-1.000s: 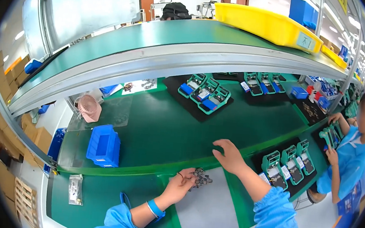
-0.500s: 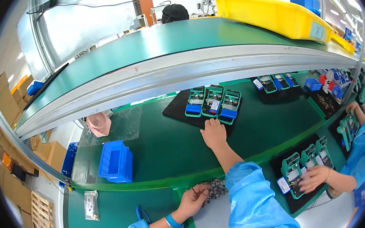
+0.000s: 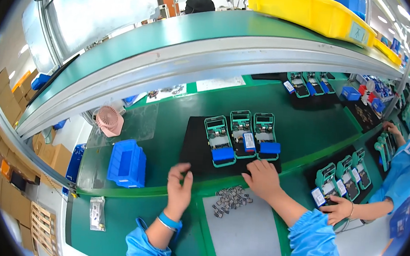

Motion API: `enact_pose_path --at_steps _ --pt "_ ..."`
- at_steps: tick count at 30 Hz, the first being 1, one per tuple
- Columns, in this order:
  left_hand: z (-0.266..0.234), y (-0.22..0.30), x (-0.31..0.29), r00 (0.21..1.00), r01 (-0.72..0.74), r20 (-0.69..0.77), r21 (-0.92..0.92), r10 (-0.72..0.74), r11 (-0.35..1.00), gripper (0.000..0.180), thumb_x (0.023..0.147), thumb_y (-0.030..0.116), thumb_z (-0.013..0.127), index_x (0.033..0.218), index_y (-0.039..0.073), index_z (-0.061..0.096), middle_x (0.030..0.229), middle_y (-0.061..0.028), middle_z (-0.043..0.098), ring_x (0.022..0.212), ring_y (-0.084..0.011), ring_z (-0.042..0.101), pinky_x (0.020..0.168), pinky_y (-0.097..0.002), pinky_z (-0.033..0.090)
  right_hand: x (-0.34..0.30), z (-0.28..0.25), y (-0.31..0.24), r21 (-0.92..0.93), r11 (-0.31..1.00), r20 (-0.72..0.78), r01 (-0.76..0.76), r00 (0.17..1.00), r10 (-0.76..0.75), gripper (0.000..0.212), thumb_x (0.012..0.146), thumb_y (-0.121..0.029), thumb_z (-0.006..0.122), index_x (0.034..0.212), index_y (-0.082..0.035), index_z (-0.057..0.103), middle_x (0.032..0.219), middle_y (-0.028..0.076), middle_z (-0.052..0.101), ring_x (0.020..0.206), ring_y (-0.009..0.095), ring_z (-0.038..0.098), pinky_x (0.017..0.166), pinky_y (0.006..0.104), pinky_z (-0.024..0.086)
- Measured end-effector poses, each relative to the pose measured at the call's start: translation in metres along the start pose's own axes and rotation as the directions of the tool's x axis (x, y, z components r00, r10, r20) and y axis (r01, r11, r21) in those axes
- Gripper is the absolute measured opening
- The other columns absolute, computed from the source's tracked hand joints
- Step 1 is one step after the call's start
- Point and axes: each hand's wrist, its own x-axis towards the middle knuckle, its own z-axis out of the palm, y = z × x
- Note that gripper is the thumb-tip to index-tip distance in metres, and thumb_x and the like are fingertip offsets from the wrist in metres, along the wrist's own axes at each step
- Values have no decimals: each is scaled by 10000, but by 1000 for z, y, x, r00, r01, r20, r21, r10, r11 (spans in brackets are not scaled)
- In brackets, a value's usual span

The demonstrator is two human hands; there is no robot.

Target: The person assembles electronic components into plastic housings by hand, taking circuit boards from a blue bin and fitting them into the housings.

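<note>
On the black mat (image 3: pixel 194 149) stand three teal-framed devices, one on the left (image 3: pixel 219 141), one in the middle (image 3: pixel 241 126) and one on the right (image 3: pixel 265 127). Each has a blue or white block at its near end. My right hand (image 3: pixel 262 179) has its bent fingers on the mat's near edge, just in front of the right device. My left hand (image 3: pixel 179 188) is raised by the mat's near left corner, thumb and fingers apart, with nothing visible between them. Small dark metal pieces (image 3: pixel 230 200) lie in a loose pile on a grey sheet (image 3: pixel 245 232) between my forearms.
A blue bin (image 3: pixel 137 168) and a pink fan (image 3: pixel 109 120) stand at left; a clear bag (image 3: pixel 97 213) lies nearer. A metal-edged shelf (image 3: pixel 211 51) bearing a yellow tray (image 3: pixel 310 16) overhangs the bench. At right, a co-worker's hand (image 3: pixel 338 210) touches similar devices (image 3: pixel 345 177).
The mat with its three devices has come nearer, along with my right hand. My left hand has left the metal pieces and lifted to the left, its fingers parting. The view has shifted slightly.
</note>
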Motion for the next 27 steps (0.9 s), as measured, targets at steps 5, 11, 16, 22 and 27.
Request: enact_pose_path --at_steps 5,11,16,22,27 --pt "-4 -38 10 985 -23 169 324 -34 946 512 940 225 650 1383 17 502 1428 -252 484 1357 -395 438 1125 -459 359 -43 -19 9 109 993 46 -42 998 37 277 854 -205 711 1093 -85 643 1128 88 624 1066 311 578 853 422 470" --pt "8 -8 -4 968 -1 227 419 -103 908 590 901 239 686 1420 36 491 1488 -323 394 1390 -475 376 1148 -493 331 -54 -35 -8 234 964 2 -127 992 130 257 869 -114 684 1116 -51 662 1190 131 634 1114 349 583 899 436 495" --pt "27 13 -4 954 -238 273 450 121 861 589 864 208 716 1401 72 518 1459 -238 457 1360 -412 417 1131 -476 341 -70 -27 -27 341 933 79 -111 993 89 168 843 -82 699 1011 -83 702 1014 87 659 972 309 616 848 431 508" --pt "83 45 14 835 -473 468 338 290 814 626 848 225 732 1408 54 509 1442 -231 463 1366 -408 407 1146 -479 310 -65 -27 -28 334 942 196 12 977 -82 167 839 -67 693 1005 -68 673 1020 92 647 970 301 619 829 411 518" --pt "104 21 21 816 -476 528 383 235 792 605 808 183 779 1354 73 543 1191 -162 543 1175 -353 505 1061 -481 371 -55 -29 -26 395 906 380 -153 925 -9 182 839 -80 699 996 -44 615 963 126 635 953 347 630 795 434 527"
